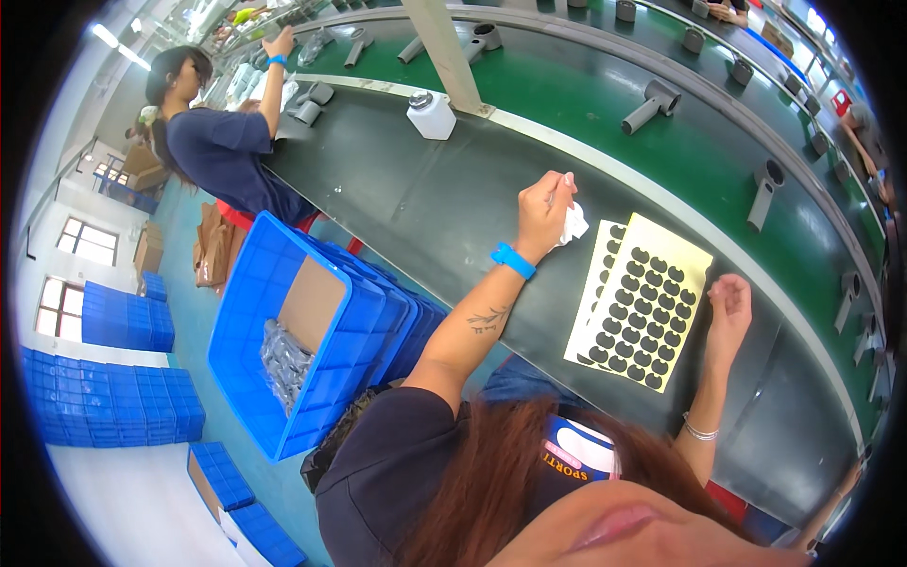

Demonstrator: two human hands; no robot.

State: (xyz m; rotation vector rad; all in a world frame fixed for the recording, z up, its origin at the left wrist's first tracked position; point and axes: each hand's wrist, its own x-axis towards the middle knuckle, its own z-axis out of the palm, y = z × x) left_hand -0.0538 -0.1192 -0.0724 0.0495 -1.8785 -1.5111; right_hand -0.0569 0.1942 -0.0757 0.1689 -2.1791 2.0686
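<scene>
My left hand (545,215) is closed, raised over the dark work table (397,189), with a crumpled white wipe (574,225) showing at its fingers. Beside it lie two overlapping sheets of stickers: a pale yellow sheet (701,269) on top, bearing rows of black rounded stickers, and a whiter sheet (578,345) partly hidden underneath. Just past the right edge of the top sheet is my right hand (731,307), its fingers curled together. Whether anything small is pinched in it, I cannot make out.
A white bottle (432,115) stands near a pale post (444,57). Beyond the table's rail, a green conveyor (567,104) carries grey handled parts (652,106). Blue crates (274,331) stand at the left, one holding bagged parts. A co-worker (222,142) sits farther along.
</scene>
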